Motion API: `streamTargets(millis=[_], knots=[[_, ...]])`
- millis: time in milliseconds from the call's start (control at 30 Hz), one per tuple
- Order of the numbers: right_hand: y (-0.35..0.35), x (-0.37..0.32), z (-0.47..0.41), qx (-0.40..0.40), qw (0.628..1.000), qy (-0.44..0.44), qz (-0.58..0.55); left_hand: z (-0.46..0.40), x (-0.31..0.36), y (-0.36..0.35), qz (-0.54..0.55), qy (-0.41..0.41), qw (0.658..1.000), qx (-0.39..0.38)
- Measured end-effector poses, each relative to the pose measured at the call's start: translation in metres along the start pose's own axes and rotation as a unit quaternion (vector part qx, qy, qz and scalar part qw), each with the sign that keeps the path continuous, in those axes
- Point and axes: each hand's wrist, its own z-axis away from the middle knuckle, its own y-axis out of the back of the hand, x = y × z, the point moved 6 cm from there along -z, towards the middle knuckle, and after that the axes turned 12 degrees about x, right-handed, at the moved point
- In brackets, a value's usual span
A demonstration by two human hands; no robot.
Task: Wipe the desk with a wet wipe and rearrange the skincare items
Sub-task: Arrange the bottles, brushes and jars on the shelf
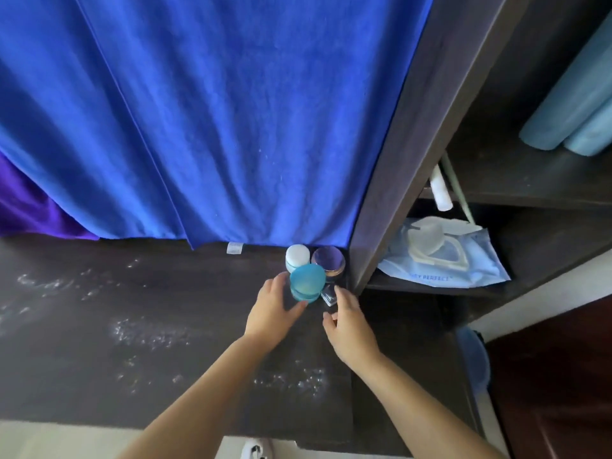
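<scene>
Several skincare items stand clustered in the desk's back right corner: a teal-lidded jar point(307, 280), a white-capped jar point(297, 255), a purple-lidded jar point(328, 258) and a small clear square-capped bottle point(330, 295). My left hand point(273, 313) curls around the teal jar's left side, thumb and fingers touching it. My right hand point(347, 321) hovers just right of the clear bottle, fingers apart, fingertips near its cap. The dark desk point(165, 293) shows wet streaks. No wet wipe is visible.
A blue towel point(215, 127) hangs behind the desk. A dark shelf unit point(397, 160) rises at the right, holding a blue packet point(447, 263), a white tube point(440, 190) and light blue rolls point(576, 120). A blue bin point(477, 362) sits below right.
</scene>
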Motion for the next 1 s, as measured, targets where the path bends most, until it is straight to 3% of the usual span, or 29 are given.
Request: streamTargets(millis=[333,533,767,1000], knots=[[-0.028,0.009,-0.031,0.071,0.993,-0.041,0.080,-0.029,-0.003,-0.035,0.047,-0.019,0.998,-0.047],[0.015,-0.003,-0.006,0.079,0.996,-0.009,-0.045,-0.007,0.008,0.012,0.080,-0.041,0.996,-0.014],[0.149,-0.045,0.045,0.126,0.968,0.118,-0.179,0.056,0.118,0.115,0.133,-0.164,0.974,0.079],[0.288,-0.061,0.063,0.209,0.937,0.200,-0.197,0.117,0.274,0.154,0.238,-0.308,0.912,0.130]])
